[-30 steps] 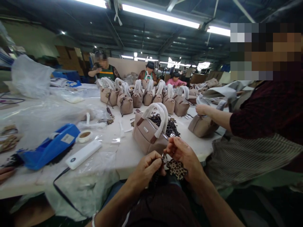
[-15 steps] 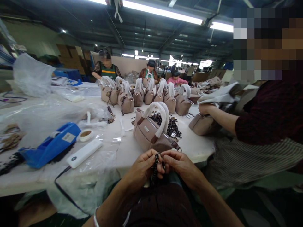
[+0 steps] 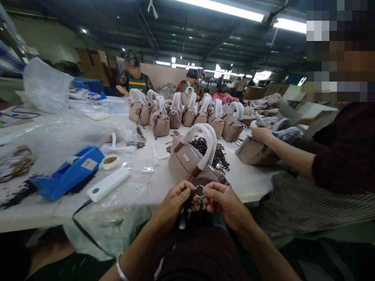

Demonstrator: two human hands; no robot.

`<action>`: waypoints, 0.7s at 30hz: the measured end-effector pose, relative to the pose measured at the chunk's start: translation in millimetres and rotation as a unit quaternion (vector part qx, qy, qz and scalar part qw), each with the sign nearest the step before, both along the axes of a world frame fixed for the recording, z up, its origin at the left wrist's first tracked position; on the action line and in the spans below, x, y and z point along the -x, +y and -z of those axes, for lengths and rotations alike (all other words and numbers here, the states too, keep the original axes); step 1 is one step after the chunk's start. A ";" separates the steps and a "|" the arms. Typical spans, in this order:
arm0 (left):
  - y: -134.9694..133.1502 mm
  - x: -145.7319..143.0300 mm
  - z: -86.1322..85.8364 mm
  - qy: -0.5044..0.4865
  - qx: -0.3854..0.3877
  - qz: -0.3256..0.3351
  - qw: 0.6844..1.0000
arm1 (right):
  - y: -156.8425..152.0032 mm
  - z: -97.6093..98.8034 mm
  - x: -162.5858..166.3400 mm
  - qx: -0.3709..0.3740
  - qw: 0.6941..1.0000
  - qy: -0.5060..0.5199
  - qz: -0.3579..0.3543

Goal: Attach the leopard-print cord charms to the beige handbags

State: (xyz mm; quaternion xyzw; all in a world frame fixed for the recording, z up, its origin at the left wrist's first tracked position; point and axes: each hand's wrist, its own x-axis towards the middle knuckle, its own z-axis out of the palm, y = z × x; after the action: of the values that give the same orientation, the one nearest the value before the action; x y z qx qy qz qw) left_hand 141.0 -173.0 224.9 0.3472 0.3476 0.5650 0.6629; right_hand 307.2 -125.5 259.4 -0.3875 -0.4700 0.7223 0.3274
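Between my two hands is a round metal ring (image 3: 200,191), held up close to my body. My left hand (image 3: 175,201) is closed on a dark braided cord (image 3: 185,214) that hangs down below the fingers, beside the ring. My right hand (image 3: 224,202) pinches the ring's right side between thumb and fingertips. Just beyond them a beige handbag (image 3: 187,162) leans on the table, its handles wrapped in white. Behind that bag lies a pile of dark cords (image 3: 219,156).
Several similar handbags (image 3: 159,123) stand in a row farther back. On the left are a blue tape dispenser (image 3: 68,171), a tape roll (image 3: 109,162), a white device (image 3: 109,184) with a black strap, and clear plastic. At right, a co-worker's hand (image 3: 261,134) touches another bag.
My hands have moved slightly apart, and the ring now shows openly between them. The view has shifted a little. The co-worker's hand at right has shifted over the bag there.
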 end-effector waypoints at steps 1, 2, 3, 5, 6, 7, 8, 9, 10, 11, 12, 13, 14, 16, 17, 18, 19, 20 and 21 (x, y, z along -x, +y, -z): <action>-0.1 2.4 0.3 0.021 -0.008 -0.007 1.000 | 0.1 -0.1 1.1 0.014 1.000 0.007 -0.001; -0.2 4.7 0.4 0.040 -0.015 -0.012 0.999 | 0.4 -0.3 2.1 0.024 1.000 0.012 -0.001; -0.3 6.7 0.2 0.057 -0.020 -0.016 0.998 | 0.7 -0.4 3.0 0.031 0.999 0.015 -0.001; -0.4 9.7 -1.2 0.082 -0.024 -0.019 0.996 | 1.5 -0.4 4.4 0.041 0.999 0.022 0.001; -0.4 10.6 -2.2 0.093 -0.026 -0.020 0.995 | 2.1 -0.2 5.0 0.044 0.999 0.024 0.002; -0.3 11.3 -3.4 0.103 -0.029 -0.022 0.994 | 2.6 0.2 5.6 0.046 0.999 0.025 0.002; -0.2 11.6 -4.6 0.113 -0.032 -0.023 0.993 | 3.1 0.5 6.1 0.047 0.999 0.026 0.001; -0.1 11.8 -5.7 0.122 -0.035 -0.025 0.992 | 3.5 0.9 6.7 0.048 0.999 0.026 0.000; 0.0 11.9 -6.6 0.130 -0.036 -0.025 0.990 | 3.8 1.3 7.3 0.048 0.998 0.027 -0.002; 0.1 11.9 -7.3 0.137 -0.037 -0.025 0.990 | 4.0 1.7 7.8 0.049 0.998 0.028 -0.004; 0.2 11.8 -7.7 0.143 -0.037 -0.023 0.989 | 4.2 2.1 8.3 0.049 0.998 0.029 -0.004; 0.3 11.6 -8.0 0.146 -0.037 -0.021 0.988 | 4.4 2.6 8.6 0.049 0.998 0.031 -0.005; 0.3 11.4 -8.2 0.149 -0.035 -0.018 0.988 | 4.7 3.1 8.7 0.048 0.998 0.032 -0.004; 0.6 11.4 -8.7 0.147 -0.034 -0.017 0.988 | 5.6 4.2 8.0 0.046 0.998 0.032 -0.004; 0.9 11.7 -9.1 0.146 -0.035 -0.020 0.989 | 6.1 4.7 7.2 0.045 0.998 0.030 -0.006; 1.4 12.3 -9.7 0.147 -0.036 -0.026 0.988 | 6.7 5.1 6.2 0.045 0.999 0.027 -0.012; 2.1 13.2 -10.2 0.152 -0.038 -0.034 0.987 | 7.2 5.3 5.2 0.046 0.998 0.021 -0.022; 3.2 14.3 -10.8 0.161 -0.040 -0.041 0.985 | 7.5 5.4 4.2 0.046 0.998 0.015 -0.036; 4.6 15.4 -11.4 0.174 -0.044 -0.048 0.983 | 7.5 5.4 3.5 0.047 0.997 0.010 -0.053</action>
State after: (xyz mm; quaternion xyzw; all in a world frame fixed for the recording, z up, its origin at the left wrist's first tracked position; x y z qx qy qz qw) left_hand 125.7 -168.4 236.3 0.4522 0.4487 0.5421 0.5480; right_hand 303.7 -118.0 254.0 -0.3697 -0.4526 0.7636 0.2745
